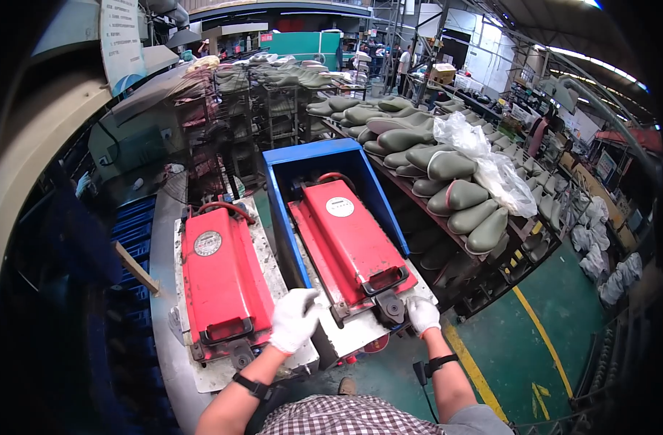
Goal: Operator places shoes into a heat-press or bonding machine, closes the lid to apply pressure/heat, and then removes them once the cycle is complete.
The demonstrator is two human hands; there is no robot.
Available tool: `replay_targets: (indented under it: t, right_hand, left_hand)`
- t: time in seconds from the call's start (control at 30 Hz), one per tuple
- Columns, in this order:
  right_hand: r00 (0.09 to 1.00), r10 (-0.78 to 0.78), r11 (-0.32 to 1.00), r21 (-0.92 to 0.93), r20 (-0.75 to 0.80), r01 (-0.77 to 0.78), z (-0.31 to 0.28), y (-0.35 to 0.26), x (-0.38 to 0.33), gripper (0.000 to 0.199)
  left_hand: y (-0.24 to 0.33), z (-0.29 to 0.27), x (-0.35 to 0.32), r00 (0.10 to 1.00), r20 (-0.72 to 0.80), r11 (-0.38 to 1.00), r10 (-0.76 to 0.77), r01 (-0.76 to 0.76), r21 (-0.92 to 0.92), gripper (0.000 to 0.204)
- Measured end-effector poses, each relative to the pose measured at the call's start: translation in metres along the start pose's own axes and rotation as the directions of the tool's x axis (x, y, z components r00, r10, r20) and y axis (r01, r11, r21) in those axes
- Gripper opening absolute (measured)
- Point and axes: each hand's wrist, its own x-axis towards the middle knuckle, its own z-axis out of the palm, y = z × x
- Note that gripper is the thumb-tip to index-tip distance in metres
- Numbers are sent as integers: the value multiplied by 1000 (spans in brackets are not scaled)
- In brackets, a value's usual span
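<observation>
Fingers (303,297) of left hand (294,319), white-gloved, lie stretched and a little spread, closed on nothing – laid flat on the near right corner of the steel plate (217,371) under the left red mould (221,279). Right hand (422,314), gloved too, sits at the near edge of the right red mould (353,243), just beside its black latch knob (391,309); touches or nearly touches it. Cannot tell whether those fingers (416,305) grip the edge or only rest there, as the glove hides the tips.

Both moulds flat and long, side by side. Left one rests on its plate on the grey tabletop (165,290). Right one sits slanted within a blue box frame (310,151), near end jutting out toward the body.

Seems an early point, judged from how things lie: both red lids down and shut, black handle (226,330) of the left mould untouched, latches apparently still fastened, nothing lifted out and no moulded piece lying by either hand. All opening and emptying looks left to do.

Further right, well apart from the hands – a rack of olive-green moulded pieces (455,196), partly under a clear plastic sheet (491,170). Green floor (520,319) with a yellow line (541,341) below.
</observation>
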Motion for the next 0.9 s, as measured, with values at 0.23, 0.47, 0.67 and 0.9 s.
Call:
replay_targets:
  t: [0.23,0.47,0.67,0.9]
  right_hand:
    - [959,251,959,100,131,-265,2,-43,-86,54]
    - [995,72,975,205,66,-84,-32,-62,-101,35]
    - [927,-375,924,99,31,370,-28,-90,2,35]
    - [936,-353,888,-310,15,340,60,-139,125,93]
  left_hand:
    - [34,102,34,901,363,948,240,-298,115,50]
    - [44,128,52,819,402,809,410,-530,254,54]
    - [73,102,104,859,91,821,503,-508,260,34]
    - [111,53,189,879,31,837,476,-463,292,32]
